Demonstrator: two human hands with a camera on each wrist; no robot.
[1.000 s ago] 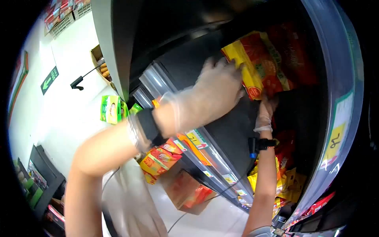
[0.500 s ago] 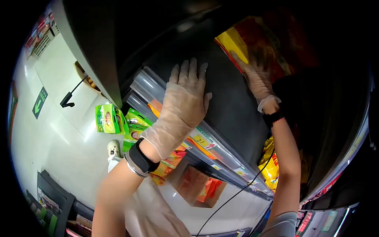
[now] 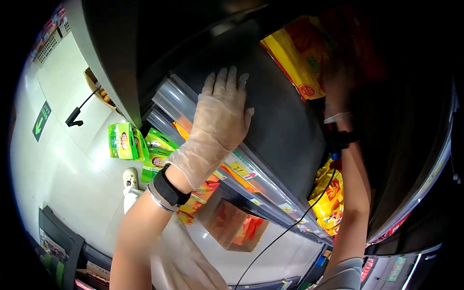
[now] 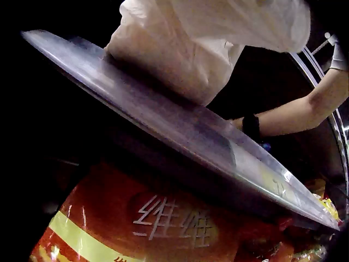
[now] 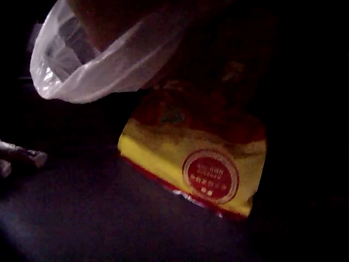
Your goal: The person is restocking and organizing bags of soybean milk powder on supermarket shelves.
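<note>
My left hand (image 3: 220,113), in a clear glove, rests palm down with straight fingers on the dark shelf (image 3: 280,116), just behind its clear front rail. Farther in lies a red and yellow bag (image 3: 290,58) with a round red seal. My gloved right hand (image 3: 337,87) is at the bag's right part, blurred in deep shadow; I cannot tell how its fingers lie. In the right wrist view, the bag (image 5: 218,174) shows its yellow end under the loose glove cuff (image 5: 109,82). Left fingertips (image 5: 24,157) appear at that view's left edge.
Price labels (image 3: 240,169) line the shelf rail. Yellow bags (image 3: 329,198) sit by my right forearm, with a black cable (image 3: 275,241) crossing nearby. Green bags (image 3: 126,141), an opened carton (image 3: 238,226) and orange-red bags stand on the floor. A red bag (image 4: 163,218) sits below the rail.
A second ago my left hand was at the bag; it has drawn back toward the rail and lies flat. My right hand has shifted from below the bag's end to farther over it, into shadow.
</note>
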